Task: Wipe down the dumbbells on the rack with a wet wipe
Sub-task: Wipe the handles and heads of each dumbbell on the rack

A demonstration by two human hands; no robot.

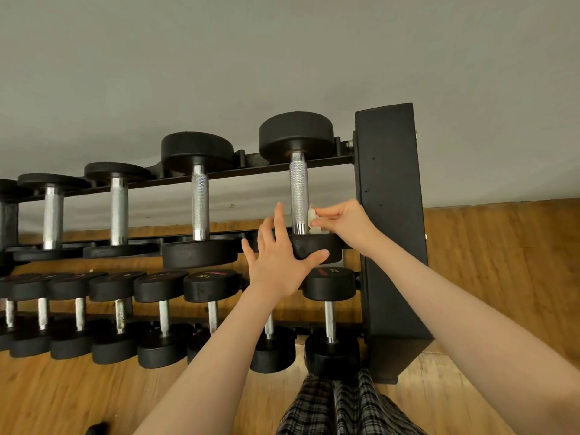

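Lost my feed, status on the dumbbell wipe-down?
Right hand pinches wet wipe against handle of top-right dumbbell. Left hand braces its near head, fingers straight. Nothing in the way.

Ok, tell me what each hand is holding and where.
Right hand pinches a crumpled wet wipe against the dumbbell's handle. Left hand holds nothing; it rests open on the near head.

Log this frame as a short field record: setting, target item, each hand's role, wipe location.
setting: two-tier dumbbell rack against a wall, wood floor
target: rightmost top-tier dumbbell
left hand: fingers straight, palm against the dumbbell's near head, thumb under its rim
right hand: pinches wet wipe
wipe location: right side of the knurled handle, low end, just above near head
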